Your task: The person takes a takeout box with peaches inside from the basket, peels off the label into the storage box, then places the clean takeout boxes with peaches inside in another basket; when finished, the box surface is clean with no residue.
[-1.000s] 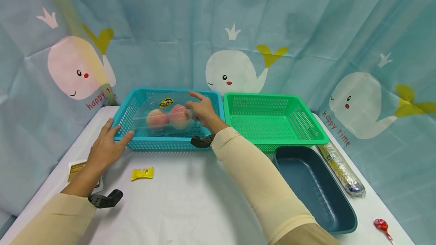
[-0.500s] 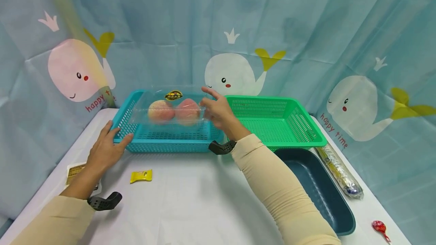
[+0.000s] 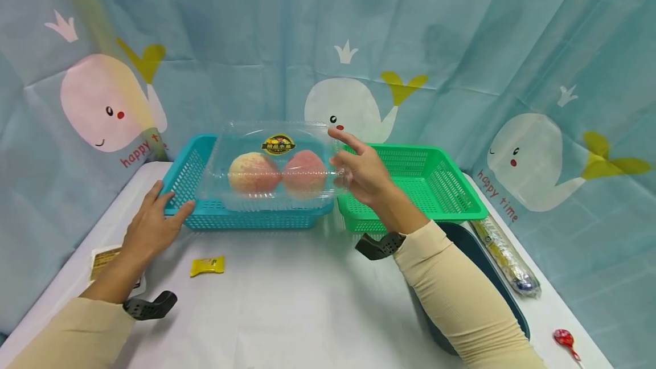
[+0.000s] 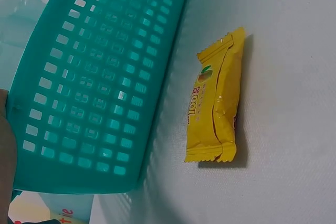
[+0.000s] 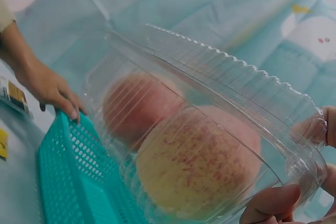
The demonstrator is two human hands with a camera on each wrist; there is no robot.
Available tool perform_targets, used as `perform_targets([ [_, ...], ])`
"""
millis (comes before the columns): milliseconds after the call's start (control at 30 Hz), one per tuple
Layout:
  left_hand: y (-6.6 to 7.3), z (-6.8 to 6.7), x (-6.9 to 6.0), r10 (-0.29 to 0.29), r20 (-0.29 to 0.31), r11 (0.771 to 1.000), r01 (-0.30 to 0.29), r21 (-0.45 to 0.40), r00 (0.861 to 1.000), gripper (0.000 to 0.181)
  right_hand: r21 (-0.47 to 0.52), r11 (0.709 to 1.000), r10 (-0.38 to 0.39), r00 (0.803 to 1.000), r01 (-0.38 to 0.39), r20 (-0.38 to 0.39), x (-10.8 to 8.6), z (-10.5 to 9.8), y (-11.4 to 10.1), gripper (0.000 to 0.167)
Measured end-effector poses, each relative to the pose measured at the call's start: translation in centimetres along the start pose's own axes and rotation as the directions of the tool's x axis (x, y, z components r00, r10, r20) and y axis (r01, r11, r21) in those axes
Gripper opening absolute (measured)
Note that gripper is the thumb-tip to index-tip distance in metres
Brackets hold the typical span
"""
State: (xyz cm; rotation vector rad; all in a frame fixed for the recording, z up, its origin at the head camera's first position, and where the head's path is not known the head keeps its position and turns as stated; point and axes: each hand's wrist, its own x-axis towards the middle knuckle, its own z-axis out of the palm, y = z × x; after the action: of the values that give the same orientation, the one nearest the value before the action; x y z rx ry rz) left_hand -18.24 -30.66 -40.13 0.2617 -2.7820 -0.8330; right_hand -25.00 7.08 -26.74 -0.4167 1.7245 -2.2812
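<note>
My right hand [image 3: 366, 178] holds a clear plastic clamshell box [image 3: 241, 138] by its right end, thumb and fingers pinching its edge in the right wrist view. Inside lie two peaches [image 5: 199, 161], one yellowish and one redder, under a black and gold label [image 3: 278, 144]. The box is raised over the front of a blue perforated basket [image 3: 251, 221]. My left hand [image 3: 151, 224] rests on that basket's front left corner, fingers spread over the rim. In the left wrist view most of this hand is out of sight.
A green basket [image 3: 451, 187] stands right of the blue one. A dark blue tub [image 3: 499, 278], partly behind my right sleeve, sits before it. Also on the table: a yellow wrapped candy [image 3: 207, 266], a long clear-wrapped package [image 3: 507, 258], a red lollipop [image 3: 565, 339] and a flat packet [image 3: 105, 258].
My right hand has lifted the box of peaches up out of the blue basket and brought it rightward and nearer. My left hand has stayed at the basket corner.
</note>
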Motion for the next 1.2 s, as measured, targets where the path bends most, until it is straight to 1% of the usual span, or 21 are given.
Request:
perform_targets([
  [233, 0.0, -0.1, 0.0, 0.000, 0.000, 1.000, 0.000, 0.006, 1.000, 0.084, 0.007, 1.000, 0.006, 1.000, -0.006, 0.011, -3.9, -1.3, -1.0, 0.061],
  [400, 0.0, -0.2, 0.0, -0.009, 0.000, 1.000, 0.009, 0.003, 1.000, 0.085, -0.011, 1.000, 0.005, 1.000, -0.005, 0.028, -7.1, -2.4, -1.0, 0.063],
  [500, 0.0, -0.1, 0.1, -0.010, 0.002, 1.000, 0.010, -0.001, 1.000, 0.086, -0.026, 1.000, -0.005, 0.999, 0.006, 0.038, -8.7, -3.0, -0.8, 0.065],
  [667, 0.0, 0.0, 0.1, -0.001, 0.010, 1.000, 0.001, -0.020, 1.000, 0.085, -0.040, 0.999, -0.002, 0.999, 0.003, 0.035, -11.0, -3.9, 0.4, 0.067],
  [833, 0.0, 0.0, 0.0, -0.003, 0.016, 1.000, 0.003, -0.027, 1.000, 0.085, -0.015, 1.000, -0.001, 0.999, 0.002, 0.040, -13.0, -4.9, 2.1, 0.067],
  [933, 0.1, 0.1, -0.1, -0.003, 0.016, 1.000, 0.004, -0.026, 1.000, 0.085, -0.006, 1.000, -0.001, 0.999, 0.002, 0.042, -13.8, -5.3, 3.1, 0.067],
  [1067, 0.0, 0.0, -0.1, -0.003, 0.017, 1.000, 0.004, -0.025, 1.000, 0.085, -0.011, 1.000, 0.006, 1.000, -0.006, 0.026, -14.8, -5.7, 4.4, 0.067],
  [1200, 0.0, 0.0, 0.1, -0.003, 0.013, 1.000, 0.003, -0.018, 1.000, 0.085, 0.015, 1.000, 0.014, 1.000, -0.014, 0.011, -15.5, -6.0, 5.7, 0.068],
])
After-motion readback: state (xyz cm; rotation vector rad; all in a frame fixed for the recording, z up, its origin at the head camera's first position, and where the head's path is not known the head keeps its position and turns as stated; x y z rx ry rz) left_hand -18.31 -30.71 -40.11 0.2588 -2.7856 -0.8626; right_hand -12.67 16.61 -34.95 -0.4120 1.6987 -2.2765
